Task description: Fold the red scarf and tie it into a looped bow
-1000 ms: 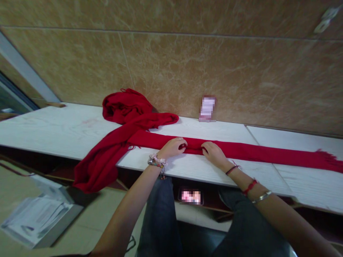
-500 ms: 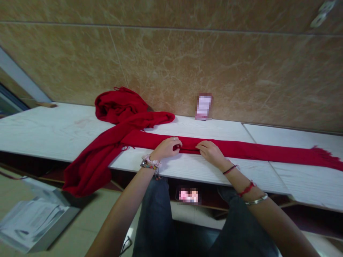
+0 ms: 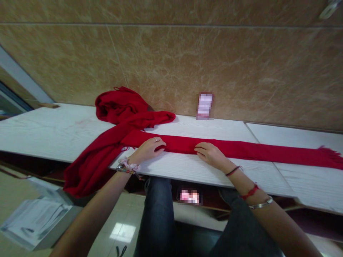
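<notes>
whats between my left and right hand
A flat stretch of the red fringed scarf lies between the left hand and the right hand, as the head view shows.

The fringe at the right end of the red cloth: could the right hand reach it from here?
Probably yes, though perhaps with a lean: the right hand is at the flat red cloth, which runs uncovered from there to the fringe, with nothing visible standing in between.

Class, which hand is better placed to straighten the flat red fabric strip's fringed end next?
Probably the right hand: it touches the flat red fabric strip nearer the red fringe; the left hand is farther away.
</notes>
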Demonstrator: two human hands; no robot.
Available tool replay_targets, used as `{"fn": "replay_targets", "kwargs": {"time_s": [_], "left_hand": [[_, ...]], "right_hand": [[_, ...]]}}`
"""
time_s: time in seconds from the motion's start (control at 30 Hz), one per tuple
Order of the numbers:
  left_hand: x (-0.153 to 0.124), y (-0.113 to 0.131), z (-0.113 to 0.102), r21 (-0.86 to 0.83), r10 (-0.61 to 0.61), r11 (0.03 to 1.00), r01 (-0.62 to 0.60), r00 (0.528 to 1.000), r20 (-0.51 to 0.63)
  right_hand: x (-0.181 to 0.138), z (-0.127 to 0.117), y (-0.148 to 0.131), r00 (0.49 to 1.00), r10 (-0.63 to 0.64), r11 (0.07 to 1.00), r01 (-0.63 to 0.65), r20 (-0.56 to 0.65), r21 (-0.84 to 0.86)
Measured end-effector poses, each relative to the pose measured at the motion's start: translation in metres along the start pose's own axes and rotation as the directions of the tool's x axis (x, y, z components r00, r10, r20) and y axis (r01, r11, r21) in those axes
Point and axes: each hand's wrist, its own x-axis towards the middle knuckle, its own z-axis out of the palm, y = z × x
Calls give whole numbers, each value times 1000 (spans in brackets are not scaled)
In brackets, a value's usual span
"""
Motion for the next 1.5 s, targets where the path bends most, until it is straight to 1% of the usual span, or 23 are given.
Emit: {"fn": "replay_targets", "kwargs": {"time_s": [0.07, 0.13, 0.27, 0.33, 0.4, 0.47, 0.63, 0.7, 0.8, 0.9, 1.0, 1.17, 1.3, 1.4, 1.5], "left_hand": [[-8, -9, -3, 4, -8, 1000, 8, 1000, 11], [-13, -15, -5, 11, -13, 1000, 12, 1000, 15], [-19, -23, -6, 43, -7, 999, 5, 999, 37], [-22, -28, -8, 54, -6, 999, 4, 999, 39], [-27, -35, -12, 65, -15, 998, 12, 999, 38], [-33, -42, -17, 88, -32, 996, 28, 998, 45], [-48, -61, -31, 156, -71, 986, 60, 995, 67], [-53, -67, -37, 194, -97, 978, 76, 990, 100], [-57, -74, -47, 252, -151, 962, 103, 972, 181], [-59, -78, -56, 313, -157, 946, 82, 963, 221], [-61, -84, -60, 382, -123, 924, 33, 969, 213], [-68, -97, -60, 457, -134, 889, 9, 961, 241], [-75, -104, -62, 488, -135, 873, 11, 966, 219], [-79, -108, -64, 498, -161, 865, 62, 974, 159], [-84, -110, -66, 466, -170, 879, 100, 979, 110]], "right_hand": [[11, -1, -9, 1000, 9, 1000, -8, 16, -6], [28, -1, -23, 998, 28, 999, -27, 56, -24], [58, 2, -48, 980, 64, 995, -49, 190, -84], [64, 5, -53, 962, 79, 992, -49, 263, -117], [65, 9, -53, 949, 88, 989, -46, 302, -142], [63, 13, -51, 949, 86, 988, -42, 303, -150], [57, 20, -49, 966, 78, 991, -48, 247, -126], [57, 21, -49, 971, 75, 994, -53, 228, -100], [59, 19, -51, 972, 67, 997, -57, 225, -51], [69, 14, -54, 965, 48, 999, -51, 256, 5], [88, 14, -62, 964, 25, 999, -33, 263, 25], [116, 29, -79, 946, -19, 999, 33, 323, -37], [121, 40, -84, 950, -7, 995, 39, 312, -97], [120, 43, -82, 960, 2, 994, 28, 280, -103], [120, 46, -81, 975, 13, 995, 9, 222, -95]]}}
